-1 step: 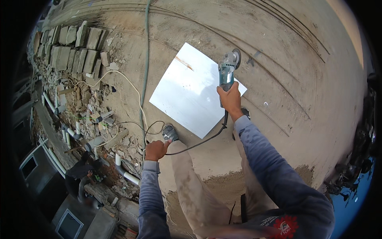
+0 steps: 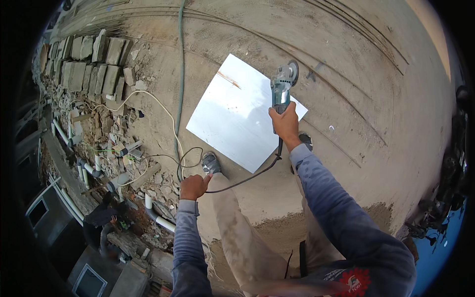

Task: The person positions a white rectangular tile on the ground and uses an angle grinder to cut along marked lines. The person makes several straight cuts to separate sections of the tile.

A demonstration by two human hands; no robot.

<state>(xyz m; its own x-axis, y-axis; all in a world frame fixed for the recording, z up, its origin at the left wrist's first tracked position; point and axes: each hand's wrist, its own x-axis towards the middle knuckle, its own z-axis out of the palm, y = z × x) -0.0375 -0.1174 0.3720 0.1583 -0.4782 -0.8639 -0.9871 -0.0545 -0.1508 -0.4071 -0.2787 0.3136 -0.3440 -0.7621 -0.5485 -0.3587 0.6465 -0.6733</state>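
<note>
My right grip (image 2: pixel 285 121) is closed round the dark rear of a teal angle grinder (image 2: pixel 281 91), its disc (image 2: pixel 294 73) pointing ahead of my knuckles. A white panel (image 2: pixel 225 114) lies on the ground (image 2: pixel 356 188) ahead and left of that grip; the grinder overlaps its right part, though I cannot tell whether they touch. From behind the grinder a dark cord (image 2: pixel 242 183) sags across to my left grip (image 2: pixel 193 187), curled shut on it, thumb near my shoe (image 2: pixel 211 163). Ahead of the left grip runs a green hose (image 2: pixel 180 74); farther left are rubble (image 2: pixel 105 123) and stacked blocks (image 2: pixel 77 75).
</note>
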